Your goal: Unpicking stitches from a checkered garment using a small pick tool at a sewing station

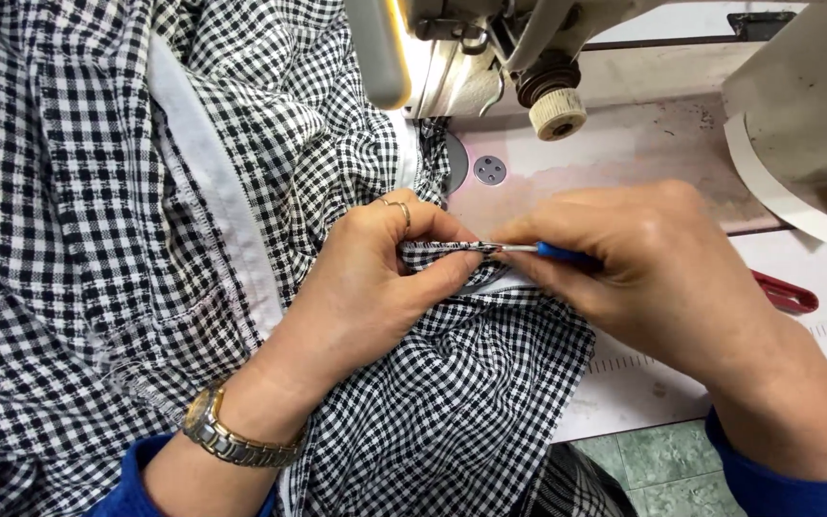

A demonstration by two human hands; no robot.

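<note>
A black-and-white checked garment (98, 239) lies spread over the sewing table and my lap. My left hand (375, 287), with a ring and a metal wristwatch, pinches a folded edge of this fabric between thumb and fingers. My right hand (653, 273) grips a small blue-handled tool (552, 252). Its thin metal tip (504, 248) points left into the pinched seam, touching the cloth right at my left fingertips. Both hands meet just in front of the sewing machine's needle area.
The sewing machine head (490, 57) stands at the top, with a cream knob (557, 113) and a round plate (489, 169) in its bed. A red-handled tool (785, 292) lies on the white table (815, 335) behind my right hand. Green floor tiles (662, 460) show below.
</note>
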